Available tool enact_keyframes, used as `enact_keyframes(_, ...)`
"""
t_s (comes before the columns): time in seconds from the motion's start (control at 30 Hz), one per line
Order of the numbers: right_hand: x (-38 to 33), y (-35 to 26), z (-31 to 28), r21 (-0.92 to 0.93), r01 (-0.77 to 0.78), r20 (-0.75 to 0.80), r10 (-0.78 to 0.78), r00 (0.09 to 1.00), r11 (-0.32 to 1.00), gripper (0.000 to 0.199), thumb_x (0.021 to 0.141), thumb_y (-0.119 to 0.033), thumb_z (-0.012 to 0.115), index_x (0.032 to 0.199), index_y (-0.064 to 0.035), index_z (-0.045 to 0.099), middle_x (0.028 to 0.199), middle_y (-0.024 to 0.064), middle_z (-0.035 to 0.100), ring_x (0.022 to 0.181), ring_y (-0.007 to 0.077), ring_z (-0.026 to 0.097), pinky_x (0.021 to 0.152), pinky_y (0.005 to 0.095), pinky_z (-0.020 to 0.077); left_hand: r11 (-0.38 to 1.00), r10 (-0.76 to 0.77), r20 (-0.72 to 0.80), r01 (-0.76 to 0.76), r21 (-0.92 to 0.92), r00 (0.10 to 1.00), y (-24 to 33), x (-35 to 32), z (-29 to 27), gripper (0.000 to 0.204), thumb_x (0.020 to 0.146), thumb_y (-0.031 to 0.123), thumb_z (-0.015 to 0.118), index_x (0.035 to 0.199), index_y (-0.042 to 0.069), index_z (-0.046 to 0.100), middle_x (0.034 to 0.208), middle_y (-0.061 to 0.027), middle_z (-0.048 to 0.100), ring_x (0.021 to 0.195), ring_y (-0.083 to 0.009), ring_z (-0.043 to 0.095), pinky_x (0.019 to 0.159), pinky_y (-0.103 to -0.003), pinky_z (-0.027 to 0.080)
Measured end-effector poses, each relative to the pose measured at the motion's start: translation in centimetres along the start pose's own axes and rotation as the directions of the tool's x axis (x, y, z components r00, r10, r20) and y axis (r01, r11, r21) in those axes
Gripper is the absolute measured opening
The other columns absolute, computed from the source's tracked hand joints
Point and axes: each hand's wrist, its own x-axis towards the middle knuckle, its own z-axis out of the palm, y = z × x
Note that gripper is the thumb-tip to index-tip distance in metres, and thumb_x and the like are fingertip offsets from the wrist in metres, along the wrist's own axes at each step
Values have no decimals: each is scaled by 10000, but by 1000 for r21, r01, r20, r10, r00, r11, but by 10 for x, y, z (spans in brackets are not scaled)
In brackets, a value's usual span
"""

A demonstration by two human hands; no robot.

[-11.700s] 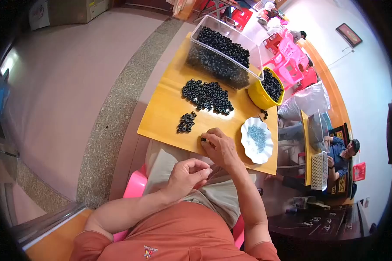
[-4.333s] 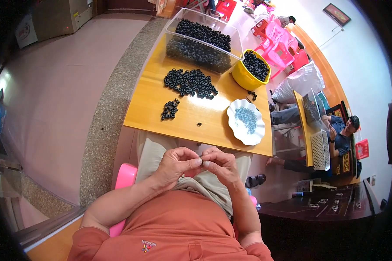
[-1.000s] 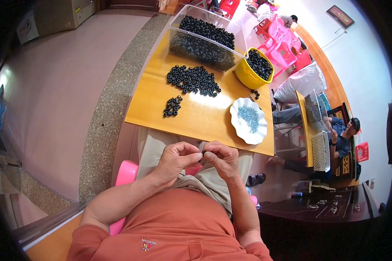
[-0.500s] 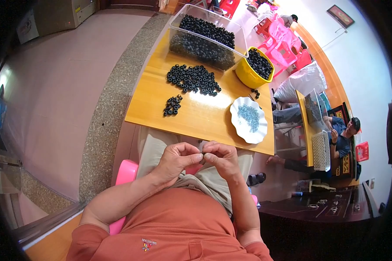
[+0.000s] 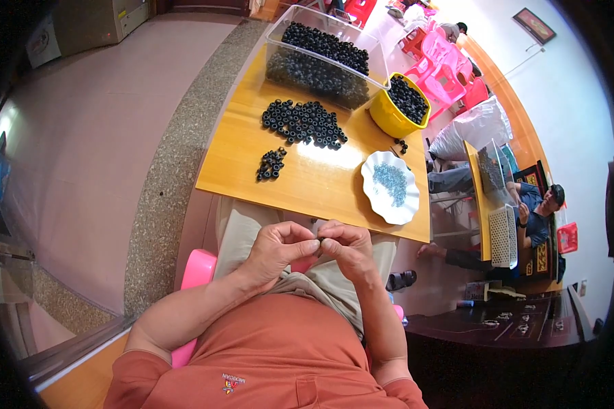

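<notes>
Above my lap, just off the table's near edge, my left hand and my right hand meet, thumbs and forefingers pinched together. A small dark piece shows between the fingertips; most of it is covered, so its kind is unclear. On the wooden table beyond lie a large group of black ring-shaped pieces and a smaller pile of them. A white scalloped plate at the right holds small clear bluish bits.
A clear plastic bin full of black pieces stands at the table's back, beside a yellow tub of the same. To the right another person sits at a small table with a white basket. Pink chairs stand farther back.
Both hands keep nearly the same place and pinch. The fingertips have shifted very slightly around the small dark piece.
</notes>
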Motion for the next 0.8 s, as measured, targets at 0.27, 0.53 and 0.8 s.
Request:
enact_keyframes(0.27,-1,9,3,131,48,-43,-42,998,990,109,824,3,691,931,26,695,953,77,629,860,134,578,757,252,474,999,-7,5,7,-35,1000,2,0,1,111,844,48,703,928,11,640,859,-56,662,755,-111,642,673,-238,563)
enact_keyframes(0.53,-4,16,8,79,85,-85,-78,993,993,113,828,34,668,934,16,699,929,71,623,851,131,571,734,244,460,1000,12,7,-12,-27,1000,1,0,0,112,845,34,697,932,-2,637,860,-63,661,750,-121,646,675,-244,567)
enact_keyframes(0.8,-8,8,8,-461,352,24,-384,923,815,166,845,18,677,1010,0,683,945,98,614,839,147,588,683,251,501,1000,-14,-4,14,2,1000,-2,1,-2,120,847,42,694,947,14,635,880,-72,666,791,-160,670,706,-283,568)
